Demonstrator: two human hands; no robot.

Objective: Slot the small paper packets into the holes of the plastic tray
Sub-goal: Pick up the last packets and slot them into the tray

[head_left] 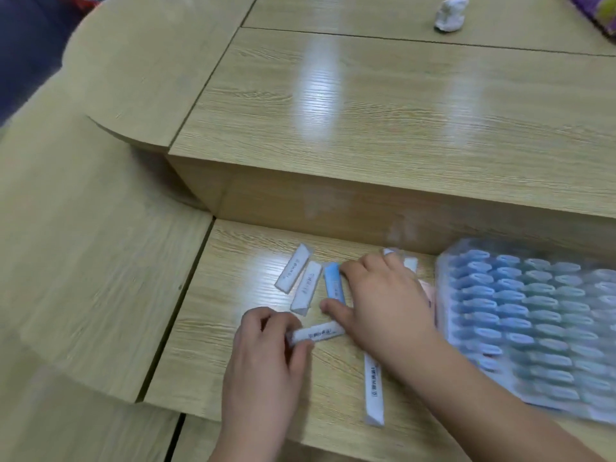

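Note:
Several small paper packets lie on the lower wooden desk. My left hand (270, 341) pinches one end of a white packet (320, 332) that lies crosswise. My right hand (383, 301) reaches over the pile, its fingers spread around a blue packet (334, 284) and touching it. Two white packets (293, 272) (306, 288) lie side by side to the left of the blue one. A long white packet (373, 391) lies under my right forearm. The clear plastic tray (540, 325), with rows of bluish oval holes, lies at the right; it is blurred.
A raised wooden step (366, 201) runs right behind the packets. On the upper desk far back sits a small white crumpled object (450, 13). More packet ends (410, 261) and a pink edge (430, 295) peek out beyond my right hand.

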